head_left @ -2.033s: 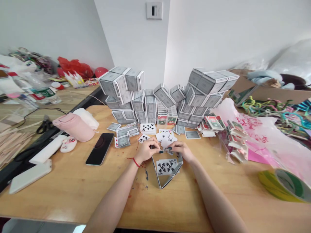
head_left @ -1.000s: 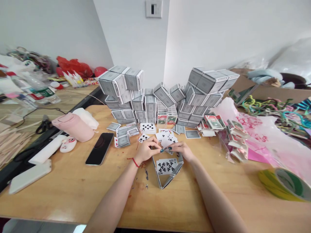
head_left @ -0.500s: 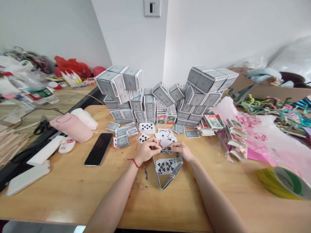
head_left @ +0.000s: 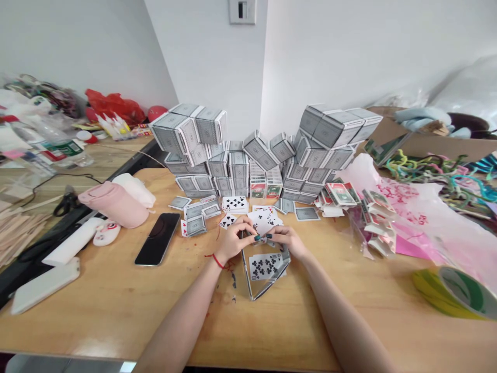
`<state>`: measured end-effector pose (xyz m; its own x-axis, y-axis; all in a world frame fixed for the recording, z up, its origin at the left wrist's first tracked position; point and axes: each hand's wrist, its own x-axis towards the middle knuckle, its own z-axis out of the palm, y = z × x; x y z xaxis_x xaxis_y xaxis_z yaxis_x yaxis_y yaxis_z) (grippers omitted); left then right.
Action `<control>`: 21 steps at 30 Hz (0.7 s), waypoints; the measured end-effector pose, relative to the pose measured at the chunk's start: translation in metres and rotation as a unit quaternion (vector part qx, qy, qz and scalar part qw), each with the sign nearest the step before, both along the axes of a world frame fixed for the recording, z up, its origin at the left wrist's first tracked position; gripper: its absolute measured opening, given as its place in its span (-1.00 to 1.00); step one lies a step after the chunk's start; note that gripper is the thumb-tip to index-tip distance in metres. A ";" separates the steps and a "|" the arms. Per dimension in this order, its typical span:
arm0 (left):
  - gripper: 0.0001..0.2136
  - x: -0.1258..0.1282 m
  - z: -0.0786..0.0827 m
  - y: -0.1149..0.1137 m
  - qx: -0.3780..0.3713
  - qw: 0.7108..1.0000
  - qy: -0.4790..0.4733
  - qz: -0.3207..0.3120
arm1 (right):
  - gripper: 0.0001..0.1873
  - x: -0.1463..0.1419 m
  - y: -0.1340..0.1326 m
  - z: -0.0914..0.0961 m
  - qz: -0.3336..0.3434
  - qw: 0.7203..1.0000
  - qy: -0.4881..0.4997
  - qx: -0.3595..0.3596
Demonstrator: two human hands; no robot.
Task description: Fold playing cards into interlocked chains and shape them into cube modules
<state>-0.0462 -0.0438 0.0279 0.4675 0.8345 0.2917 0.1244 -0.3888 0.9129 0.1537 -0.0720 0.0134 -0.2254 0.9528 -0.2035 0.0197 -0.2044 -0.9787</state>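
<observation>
My phone [head_left: 157,239] is lying screen-up on the table [head_left: 116,316] with a pink roll [head_left: 116,203] near it, yellow-green tape roll [head_left: 432,292] way over on my right, plus a red plastic bag [head_left: 116,107] slumped back left.

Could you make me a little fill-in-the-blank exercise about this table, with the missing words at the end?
1. The left hand has a ____ bracelet at its wrist.
2. The ten seen within the folded-card frame belongs to the suit of ____.
3. From the person's side, the smartphone lies to the ____ of both hands.
4. The tape roll is green and ____.

Missing words: red; clubs; left; yellow.
</observation>
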 end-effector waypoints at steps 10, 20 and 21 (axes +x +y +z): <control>-0.74 0.003 -0.001 0.001 -0.022 0.998 0.062 0.006 | -0.73 -0.003 -0.001 0.002 -0.027 0.999 -0.013 0.019; -0.85 -0.001 0.009 -0.001 0.006 0.986 0.166 -0.019 | -0.74 -0.002 0.002 -0.002 -0.033 0.999 -0.007 0.006; -0.85 -0.001 0.010 -0.002 0.007 0.986 0.169 -0.014 | -0.74 -0.002 0.002 -0.002 -0.029 1.000 -0.008 0.006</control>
<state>-0.0471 -0.0457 0.0377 0.5622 0.8172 0.1267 0.4094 -0.4082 0.8159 0.1518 -0.0703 0.0117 -0.1656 0.9668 -0.1946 0.0237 -0.1934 -0.9808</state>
